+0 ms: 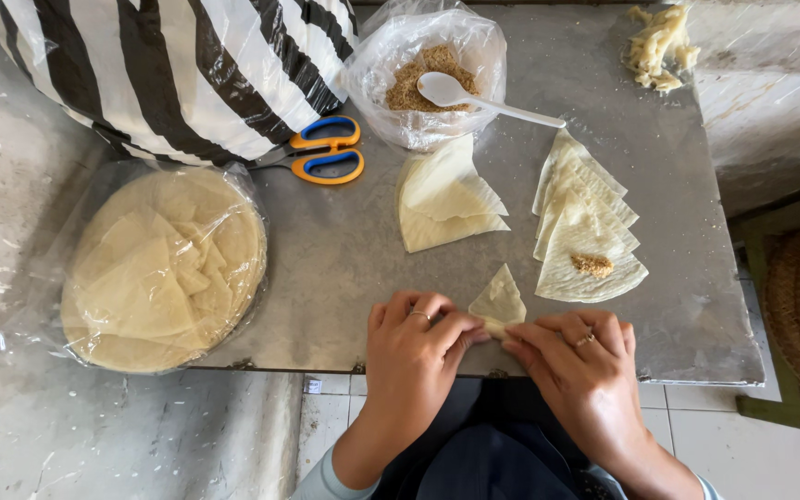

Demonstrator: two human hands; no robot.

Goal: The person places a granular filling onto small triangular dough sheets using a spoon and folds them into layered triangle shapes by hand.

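Observation:
A small folded triangle of pale pastry wrapper (499,302) lies at the near edge of a grey metal table (344,250). My left hand (416,350) pinches its lower left corner with the fingertips. My right hand (578,356) presses on its lower right corner; both hands wear a ring. Just right of it, a fan of quarter-round wrappers (581,208) is laid out, and the top one carries a small heap of brown filling (593,266). A second pile of wrapper pieces (444,196) lies in the middle of the table.
A clear bag of brown crumbly filling (423,79) holds a white plastic spoon (474,97). Orange-and-blue scissors (321,151) lie beside a black-and-white striped bag (178,65). A bagged stack of round wrappers (164,268) sits left; pale dough scraps (661,46) lie far right.

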